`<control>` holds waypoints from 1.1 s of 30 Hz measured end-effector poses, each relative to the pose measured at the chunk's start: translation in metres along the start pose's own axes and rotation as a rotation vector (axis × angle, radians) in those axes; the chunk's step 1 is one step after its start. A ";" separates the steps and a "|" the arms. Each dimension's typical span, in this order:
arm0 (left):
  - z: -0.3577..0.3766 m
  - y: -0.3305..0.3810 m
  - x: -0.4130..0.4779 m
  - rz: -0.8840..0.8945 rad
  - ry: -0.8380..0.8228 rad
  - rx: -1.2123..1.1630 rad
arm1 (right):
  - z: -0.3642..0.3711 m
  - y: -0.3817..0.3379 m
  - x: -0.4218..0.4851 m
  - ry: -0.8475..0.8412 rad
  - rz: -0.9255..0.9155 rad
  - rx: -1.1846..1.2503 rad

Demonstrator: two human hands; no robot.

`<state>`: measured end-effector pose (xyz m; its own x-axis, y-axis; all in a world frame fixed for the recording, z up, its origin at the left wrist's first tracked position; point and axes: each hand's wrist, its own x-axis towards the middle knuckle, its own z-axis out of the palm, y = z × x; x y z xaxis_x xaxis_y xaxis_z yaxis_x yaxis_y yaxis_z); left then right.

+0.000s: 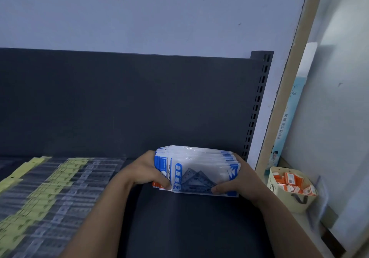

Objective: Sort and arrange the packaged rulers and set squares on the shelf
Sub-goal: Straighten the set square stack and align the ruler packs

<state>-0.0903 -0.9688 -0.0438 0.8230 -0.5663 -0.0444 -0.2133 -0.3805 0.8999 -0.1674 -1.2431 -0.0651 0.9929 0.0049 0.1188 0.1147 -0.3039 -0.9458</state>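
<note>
On the dark shelf [179,227], near its right end, a stack of set-square packs [196,169] stands close to the back panel. The left hand [143,170] and right hand [237,183] grip its two ends, fingers [218,189] curled round them. Packaged rulers [50,187] lie in rows at the left.

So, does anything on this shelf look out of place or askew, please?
Slightly: the stack of set square packs between the left hand and right hand is fanned, not flush, and orange-edged packs poke out at its lower left.

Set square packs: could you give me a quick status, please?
Both gripping: left hand, right hand, at either end of set square packs. Packs standing on shelf. The ruler packs lie left, apart.
</note>
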 end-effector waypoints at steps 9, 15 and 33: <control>-0.003 0.030 -0.007 0.319 0.187 -0.472 | 0.010 -0.006 0.001 -0.019 -0.113 0.498; 0.039 0.062 0.001 0.509 0.307 -0.724 | 0.032 -0.014 -0.001 -0.096 -0.082 0.853; 0.029 0.050 -0.002 0.393 0.239 -0.441 | 0.026 -0.020 0.005 0.159 -0.058 0.410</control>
<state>-0.1182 -1.0078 -0.0116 0.8329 -0.4044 0.3778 -0.3283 0.1884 0.9256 -0.1640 -1.2120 -0.0537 0.9709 -0.1453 0.1902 0.2051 0.0955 -0.9741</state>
